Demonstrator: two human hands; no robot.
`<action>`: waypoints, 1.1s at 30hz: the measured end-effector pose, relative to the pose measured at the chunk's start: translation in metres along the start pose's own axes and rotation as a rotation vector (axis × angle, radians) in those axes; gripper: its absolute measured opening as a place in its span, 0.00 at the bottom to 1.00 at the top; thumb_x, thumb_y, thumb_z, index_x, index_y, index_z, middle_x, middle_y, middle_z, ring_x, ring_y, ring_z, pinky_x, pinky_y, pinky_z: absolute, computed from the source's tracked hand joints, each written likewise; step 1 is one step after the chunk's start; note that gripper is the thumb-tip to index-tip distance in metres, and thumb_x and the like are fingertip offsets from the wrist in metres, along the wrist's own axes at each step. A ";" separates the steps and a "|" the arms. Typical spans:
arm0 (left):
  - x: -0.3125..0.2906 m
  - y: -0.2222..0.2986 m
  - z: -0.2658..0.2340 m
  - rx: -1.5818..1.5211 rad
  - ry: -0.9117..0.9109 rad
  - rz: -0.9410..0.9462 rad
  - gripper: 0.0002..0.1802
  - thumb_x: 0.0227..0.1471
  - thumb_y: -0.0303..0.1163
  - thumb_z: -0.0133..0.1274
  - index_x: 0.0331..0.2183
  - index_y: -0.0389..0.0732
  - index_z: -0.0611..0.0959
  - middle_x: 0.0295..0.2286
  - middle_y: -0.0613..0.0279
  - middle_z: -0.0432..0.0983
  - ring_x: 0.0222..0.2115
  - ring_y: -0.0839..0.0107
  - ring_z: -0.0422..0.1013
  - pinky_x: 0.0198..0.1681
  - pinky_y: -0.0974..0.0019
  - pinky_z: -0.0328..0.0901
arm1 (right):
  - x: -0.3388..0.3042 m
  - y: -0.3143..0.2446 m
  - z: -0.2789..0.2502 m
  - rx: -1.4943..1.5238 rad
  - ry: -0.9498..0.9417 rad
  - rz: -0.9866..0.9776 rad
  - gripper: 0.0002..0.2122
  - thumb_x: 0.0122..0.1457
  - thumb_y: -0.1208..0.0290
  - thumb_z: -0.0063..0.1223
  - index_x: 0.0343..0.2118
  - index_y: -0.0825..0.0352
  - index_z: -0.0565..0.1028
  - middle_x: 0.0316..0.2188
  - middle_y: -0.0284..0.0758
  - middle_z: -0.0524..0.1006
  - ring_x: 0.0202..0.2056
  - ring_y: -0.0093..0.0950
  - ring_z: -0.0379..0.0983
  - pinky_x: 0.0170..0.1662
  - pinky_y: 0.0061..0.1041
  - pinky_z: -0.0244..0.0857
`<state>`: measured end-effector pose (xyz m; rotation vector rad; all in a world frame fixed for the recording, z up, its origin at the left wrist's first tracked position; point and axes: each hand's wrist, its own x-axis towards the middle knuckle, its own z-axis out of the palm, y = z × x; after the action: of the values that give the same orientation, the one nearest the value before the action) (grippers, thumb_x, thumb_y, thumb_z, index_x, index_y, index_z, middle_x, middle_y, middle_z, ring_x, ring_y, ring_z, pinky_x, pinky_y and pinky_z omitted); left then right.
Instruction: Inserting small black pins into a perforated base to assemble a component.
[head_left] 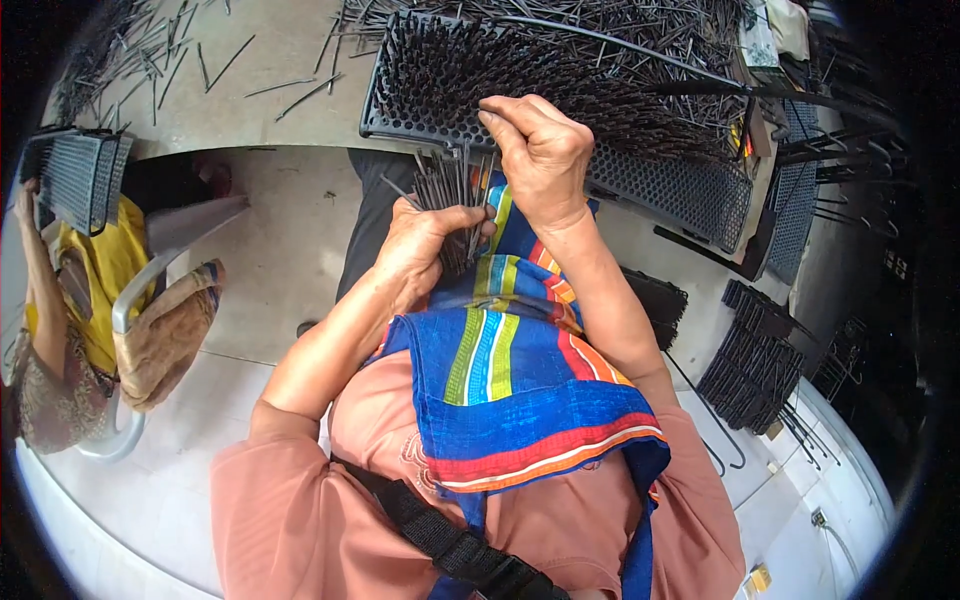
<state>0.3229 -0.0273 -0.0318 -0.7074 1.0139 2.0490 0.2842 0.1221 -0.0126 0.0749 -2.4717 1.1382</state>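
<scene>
My left hand (425,243) is wrapped round a bundle of thin dark sticks (462,190), held over my lap just below the table edge. The sticks mostly point up and away, and one juts out to the left. My right hand (540,150) is raised over the near edge of a black perforated rack (655,195), its thumb and fingers pinched together. What the pinch holds, if anything, is too small to make out. Dark sticks stand upright (520,75) in the rack's holes, densely across its far and left parts; bare holes show along the near right strip.
Loose sticks (290,95) lie scattered on the table (230,60), heaped behind the rack. Long dark rods with hooked ends (850,160) jut in at right. Black racks (755,350) stand lower right. At left, another person's arm (45,300) reaches to a rack (85,180) beside a chair (150,290).
</scene>
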 end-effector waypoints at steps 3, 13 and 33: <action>0.003 0.001 -0.003 -0.022 -0.034 -0.036 0.11 0.41 0.13 0.56 0.33 0.29 0.80 0.26 0.51 0.79 0.23 0.65 0.77 0.28 0.66 0.74 | 0.003 -0.003 0.001 -0.078 -0.009 -0.052 0.06 0.49 0.80 0.59 0.31 0.68 0.81 0.22 0.37 0.77 0.21 0.28 0.74 0.25 0.23 0.66; -0.001 0.002 -0.007 -0.048 -0.105 -0.027 0.16 0.43 0.15 0.57 0.39 0.31 0.79 0.29 0.52 0.80 0.26 0.64 0.78 0.30 0.66 0.74 | -0.030 0.015 -0.019 0.264 -0.394 0.590 0.06 0.51 0.77 0.62 0.31 0.74 0.79 0.21 0.32 0.79 0.23 0.15 0.72 0.25 0.17 0.65; -0.001 0.002 0.009 0.068 0.009 -0.021 0.09 0.43 0.15 0.56 0.32 0.30 0.79 0.26 0.51 0.79 0.21 0.67 0.76 0.23 0.68 0.71 | -0.006 0.007 -0.019 0.211 0.191 0.081 0.05 0.47 0.84 0.63 0.27 0.71 0.80 0.24 0.29 0.75 0.21 0.13 0.64 0.23 0.13 0.56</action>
<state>0.3204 -0.0208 -0.0250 -0.6896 1.0717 1.9853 0.2943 0.1396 -0.0088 -0.0703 -2.1997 1.3702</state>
